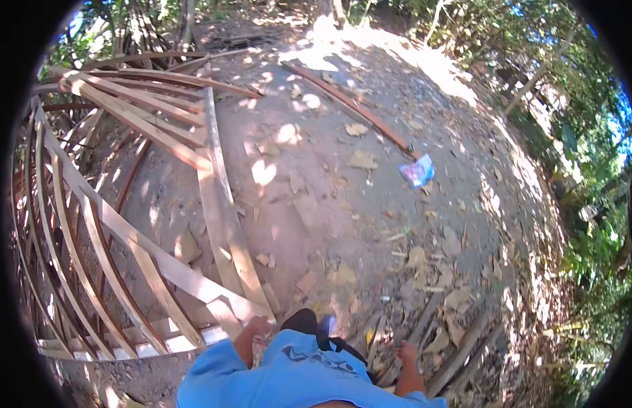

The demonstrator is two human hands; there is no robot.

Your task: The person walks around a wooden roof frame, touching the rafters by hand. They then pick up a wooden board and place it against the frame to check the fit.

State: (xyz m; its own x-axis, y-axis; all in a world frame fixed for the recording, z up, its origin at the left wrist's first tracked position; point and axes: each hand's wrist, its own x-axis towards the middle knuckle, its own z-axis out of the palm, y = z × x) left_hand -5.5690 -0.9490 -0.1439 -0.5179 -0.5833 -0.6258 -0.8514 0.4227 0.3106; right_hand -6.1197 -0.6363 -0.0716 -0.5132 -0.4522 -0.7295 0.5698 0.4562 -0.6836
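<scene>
I look down over my blue shirt (295, 377) at bare dirt ground. My left hand (256, 331) hangs by my side, close to the near end of a wooden frame (159, 258) of planks lying on the ground; its fingers look curled and nothing shows in it. My right hand (406, 353) hangs low on the other side, above dry leaves and some weathered planks (458, 353); it holds nothing that I can see. My dark shoe (303, 321) shows between the hands.
The frame of long crossing planks fills the left side. A long rusty strip (353, 109) lies on the dirt farther off, with a blue wrapper (418, 170) near its end. Dry leaves are scattered about. Bushes and trees border the right and far sides.
</scene>
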